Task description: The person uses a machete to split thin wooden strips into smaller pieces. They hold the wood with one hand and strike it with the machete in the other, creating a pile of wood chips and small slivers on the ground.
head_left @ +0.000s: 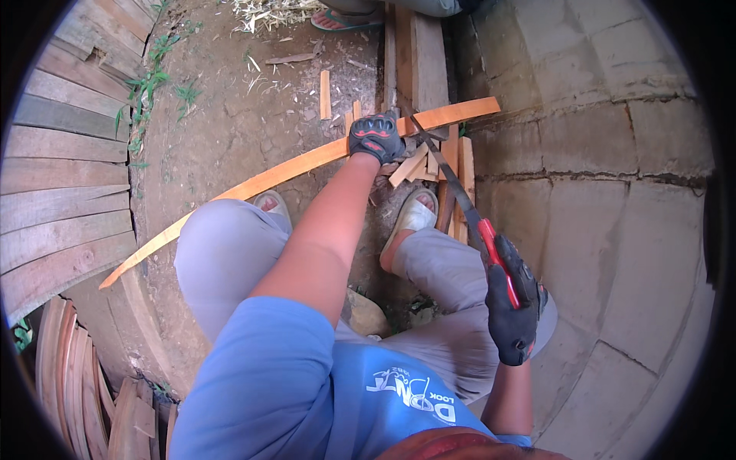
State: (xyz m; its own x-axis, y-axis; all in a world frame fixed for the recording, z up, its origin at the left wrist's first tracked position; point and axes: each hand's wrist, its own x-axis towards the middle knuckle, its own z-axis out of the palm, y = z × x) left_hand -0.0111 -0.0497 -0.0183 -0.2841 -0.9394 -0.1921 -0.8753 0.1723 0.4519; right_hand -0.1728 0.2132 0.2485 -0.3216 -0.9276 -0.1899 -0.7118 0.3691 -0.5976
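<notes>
My left hand, in a black and red glove, is closed over a long, thin strip of light wood. The strip slants from the lower left up to the right and crosses the end of a wooden beam. In my gloved right hand is the red handle of a handsaw. Its narrow dark blade points up and left, and its far end meets the strip just right of my left hand. Whether the teeth have cut into the wood cannot be made out.
Short wood offcuts lie below the strip, near my right foot. Another short piece is on the dirt ground. A block wall runs along the right, a plank wall along the left. Another person's sandalled foot shows at the top.
</notes>
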